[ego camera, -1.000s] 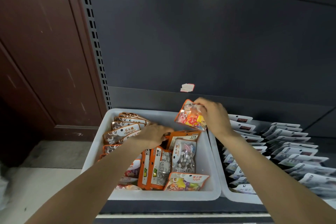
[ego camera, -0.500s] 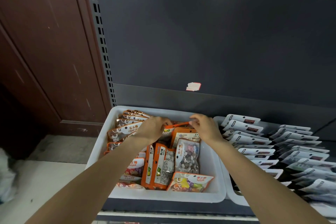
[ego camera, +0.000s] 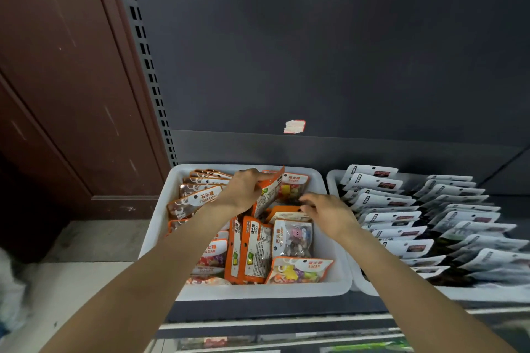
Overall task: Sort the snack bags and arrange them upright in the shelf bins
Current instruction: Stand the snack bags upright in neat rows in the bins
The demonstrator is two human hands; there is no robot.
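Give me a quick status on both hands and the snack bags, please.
Left hand grips an orange bag, tilted, at the bin's back. Right hand open, hovering over the bags. White bin still jumbled, several bags lying flat. Nothing blocking.

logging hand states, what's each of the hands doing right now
Left hand: holding an orange snack bag upright in the white bin.
Right hand: open, fingers loosely curled, holding nothing.

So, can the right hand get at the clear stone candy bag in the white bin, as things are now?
Probably yes. The right hand is open, holds nothing and hovers just above the clear stone candy bag, which lies uncovered in the white bin.
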